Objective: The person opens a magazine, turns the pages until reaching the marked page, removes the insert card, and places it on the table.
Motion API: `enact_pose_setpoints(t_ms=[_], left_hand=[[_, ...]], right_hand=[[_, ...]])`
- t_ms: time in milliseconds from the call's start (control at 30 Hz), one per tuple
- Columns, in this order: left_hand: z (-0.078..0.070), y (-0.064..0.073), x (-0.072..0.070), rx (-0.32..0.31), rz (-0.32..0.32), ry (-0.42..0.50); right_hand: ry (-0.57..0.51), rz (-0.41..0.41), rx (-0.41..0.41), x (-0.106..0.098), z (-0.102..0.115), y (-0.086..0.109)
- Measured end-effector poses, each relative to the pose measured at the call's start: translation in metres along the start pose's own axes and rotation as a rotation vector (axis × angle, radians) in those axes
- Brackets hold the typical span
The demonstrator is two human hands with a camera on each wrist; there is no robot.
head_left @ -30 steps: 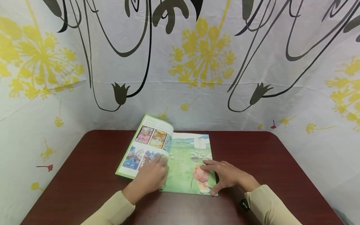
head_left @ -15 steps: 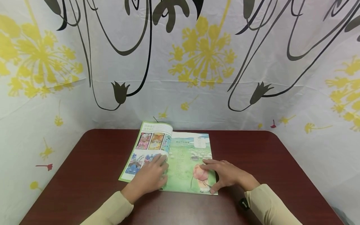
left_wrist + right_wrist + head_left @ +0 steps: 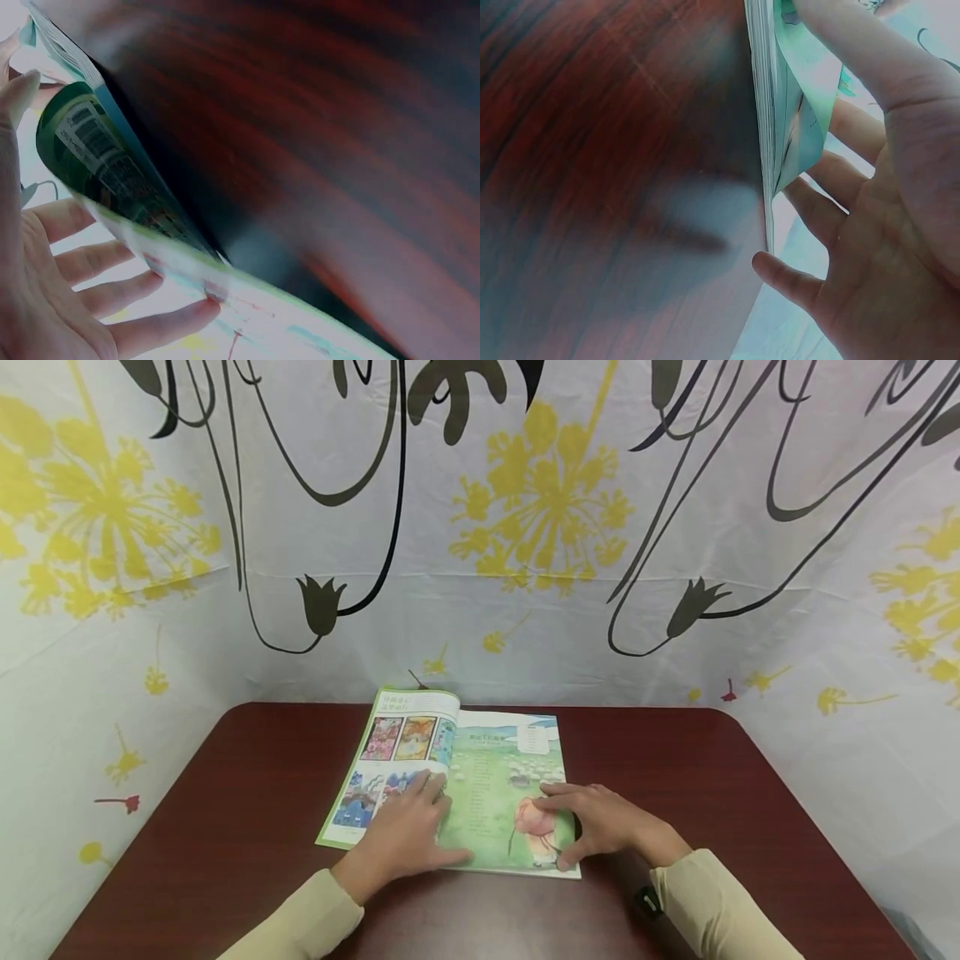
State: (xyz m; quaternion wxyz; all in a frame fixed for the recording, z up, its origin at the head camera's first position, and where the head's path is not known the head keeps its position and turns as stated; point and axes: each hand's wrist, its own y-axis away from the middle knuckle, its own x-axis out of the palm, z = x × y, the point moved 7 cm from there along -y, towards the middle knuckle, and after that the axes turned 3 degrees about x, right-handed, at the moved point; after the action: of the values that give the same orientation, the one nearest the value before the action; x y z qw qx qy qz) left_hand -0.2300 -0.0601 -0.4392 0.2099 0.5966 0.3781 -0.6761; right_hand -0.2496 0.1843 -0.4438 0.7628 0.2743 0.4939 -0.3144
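Observation:
A picture book (image 3: 483, 793) lies open on the dark red-brown table (image 3: 660, 760). Its left page shows small colour pictures; the right one is green with a pink-hatted figure. My left hand (image 3: 405, 831) rests on the left page beside the fold, fingers extended, thumb stretched over the bottom of the right page. Along the book's right edge, my right hand (image 3: 611, 822) touches the page with spread fingers and its thumb at the lower corner. In the left wrist view the cover (image 3: 90, 142) with a barcode bows up from the table. Raised page edges (image 3: 802, 127) show in the right wrist view.
A white cloth (image 3: 480, 660) printed with yellow and grey flowers hangs behind and beside the table. Near my right cuff a small black object (image 3: 648, 902) shows at the wrist.
The left side of the book has come down flatter towards the table. My left thumb has spread out to the right over the green page. My right hand has hardly moved.

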Motion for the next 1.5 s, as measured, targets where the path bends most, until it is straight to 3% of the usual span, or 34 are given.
enact_pose_setpoints(t_ms=[100, 500, 800, 1133, 1333, 1500], left_hand=[[-0.002, -0.001, 0.001, -0.008, 0.018, -0.024], [-0.007, -0.004, 0.0, 0.022, -0.009, -0.057], [-0.005, -0.004, -0.005, 0.007, 0.017, -0.035], [0.001, -0.004, -0.007, -0.041, 0.087, 0.033], [0.004, -0.004, -0.008, -0.064, 0.114, 0.069], [0.006, -0.004, -0.008, -0.072, 0.121, 0.082]], right_hand=[[-0.004, 0.004, 0.009, -0.001, 0.001, -0.002], [-0.018, 0.007, 0.03, -0.002, 0.001, -0.004], [-0.048, 0.016, 0.055, -0.005, -0.002, -0.001], [-0.181, 0.012, 0.208, -0.024, -0.028, 0.012], [-0.2, -0.028, 0.295, -0.035, -0.041, 0.017], [-0.188, 0.015, 0.311, -0.031, -0.042, 0.018]])
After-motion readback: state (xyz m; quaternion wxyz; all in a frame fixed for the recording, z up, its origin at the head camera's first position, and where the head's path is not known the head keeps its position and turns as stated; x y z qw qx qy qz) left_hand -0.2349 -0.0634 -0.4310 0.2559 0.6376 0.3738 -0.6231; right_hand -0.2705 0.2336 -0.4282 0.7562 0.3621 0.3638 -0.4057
